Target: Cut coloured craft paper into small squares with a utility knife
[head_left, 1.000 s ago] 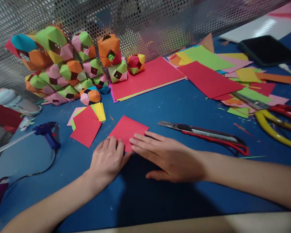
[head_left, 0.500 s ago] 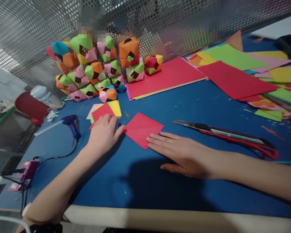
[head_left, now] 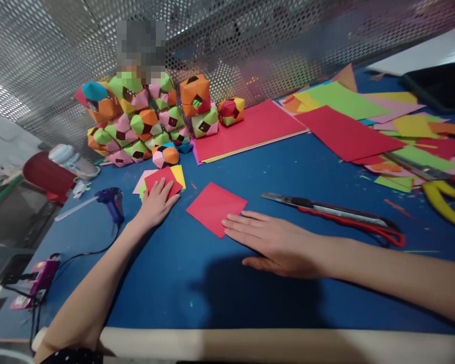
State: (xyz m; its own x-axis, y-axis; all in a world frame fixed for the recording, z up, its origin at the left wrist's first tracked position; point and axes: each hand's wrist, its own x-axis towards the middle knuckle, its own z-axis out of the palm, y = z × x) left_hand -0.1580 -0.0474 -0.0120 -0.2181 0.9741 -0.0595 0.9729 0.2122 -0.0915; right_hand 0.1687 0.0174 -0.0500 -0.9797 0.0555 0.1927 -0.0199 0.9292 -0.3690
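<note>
A red paper square [head_left: 212,207] lies flat on the blue table, turned cornerwise to me. On its right corner rest the outstretched fingertips of my right hand [head_left: 267,240], which is flat with the thumb apart. Farther left, my left hand [head_left: 157,202] lies with spread fingers on a small stack of coloured paper squares [head_left: 179,174]. Red is on top of that stack, with yellow, pink and green edges showing beneath. To the right of my right hand sits a red-and-black utility knife [head_left: 333,212], its blade end pointing left.
Folded paper ornaments [head_left: 144,124] are piled against the perforated metal screen. Large red sheets [head_left: 258,129] and loose scraps [head_left: 345,98] lie behind. Yellow-handled scissors [head_left: 443,202] and a phone [head_left: 440,86] are right. A glue gun [head_left: 111,202] with its cord, and a bottle [head_left: 72,161], stand left.
My left hand has moved left, away from the red square, and settled on the stack of squares. The right hand stays on the red square. The view has shifted slightly right.
</note>
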